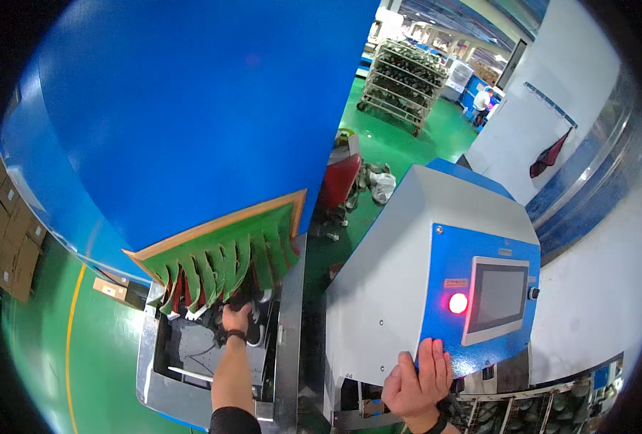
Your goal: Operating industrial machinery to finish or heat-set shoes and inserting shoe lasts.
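Observation:
My left hand (236, 318) reaches into the opening of a big blue machine, just under a curtain of green strips (223, 264). Its fingers curl around something dark that I cannot make out. Beside it lie dark pieces with white, sole-like edges, on a grey perforated tray (194, 347). My right hand (421, 380) rests on the lower left edge of a blue control panel (444, 264), fingers stretched out and holding nothing. Above it are a lit red button (458, 303) and a dark screen (499, 295).
The machine's blue hood (205, 108) fills the upper left. A metal frame (290, 347) borders the opening. Under the control box stands a rack (545, 409) of dark items. Cartons (17, 246) are stacked far left. A loaded trolley (404, 83) and a seated person (483, 101) are farther back.

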Tool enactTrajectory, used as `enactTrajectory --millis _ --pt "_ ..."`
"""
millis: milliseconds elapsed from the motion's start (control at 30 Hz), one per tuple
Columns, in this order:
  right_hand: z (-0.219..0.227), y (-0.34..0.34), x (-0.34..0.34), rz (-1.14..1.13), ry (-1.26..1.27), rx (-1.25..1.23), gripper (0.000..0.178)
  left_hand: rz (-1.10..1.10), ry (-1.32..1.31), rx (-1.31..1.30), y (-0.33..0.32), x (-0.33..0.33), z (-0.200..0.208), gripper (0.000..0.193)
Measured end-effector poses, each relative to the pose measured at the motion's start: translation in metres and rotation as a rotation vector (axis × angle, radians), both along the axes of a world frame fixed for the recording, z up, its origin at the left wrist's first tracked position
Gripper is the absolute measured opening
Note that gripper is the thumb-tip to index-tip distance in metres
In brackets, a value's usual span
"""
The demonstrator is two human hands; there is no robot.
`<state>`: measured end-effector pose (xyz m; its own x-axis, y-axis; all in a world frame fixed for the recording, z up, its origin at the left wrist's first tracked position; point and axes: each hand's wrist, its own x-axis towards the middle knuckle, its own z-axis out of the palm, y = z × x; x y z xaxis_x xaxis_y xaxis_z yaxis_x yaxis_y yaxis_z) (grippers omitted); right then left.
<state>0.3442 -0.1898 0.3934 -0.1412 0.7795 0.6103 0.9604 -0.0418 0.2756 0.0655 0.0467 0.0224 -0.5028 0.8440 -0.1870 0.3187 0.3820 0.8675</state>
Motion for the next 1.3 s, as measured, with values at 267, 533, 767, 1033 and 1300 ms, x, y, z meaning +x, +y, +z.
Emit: enactTrajectory --millis 267,533,767,1033,1300 --pt "0.007 0.01 -0.007 0.096 0.17 0.092 0.027 -0.093 -0.377 -0.035 -0.077 -0.062 0.063 0.052" --pt "0.029 -0.097 -0.025 0.542 0.492 0.092 0.024 -0.164 0.065 0.114 -0.059 -0.096 -0.01 0.07" --pt "-0.113 -0.322 0.056 -0.174 1.314 -0.629 0.032 0.04 -0.053 -0.018 0.003 -0.036 -0.063 0.068" --pt "-0.129 -0.327 0.04 -0.363 0.654 -0.847 0.021 -0.14 -0.211 0.028 -0.058 -0.062 -0.021 0.045" --pt "-0.132 -0.217 -0.019 0.418 1.733 -0.611 0.056 -0.192 -1.189 -0.072 -0.284 -0.052 0.094 0.028"
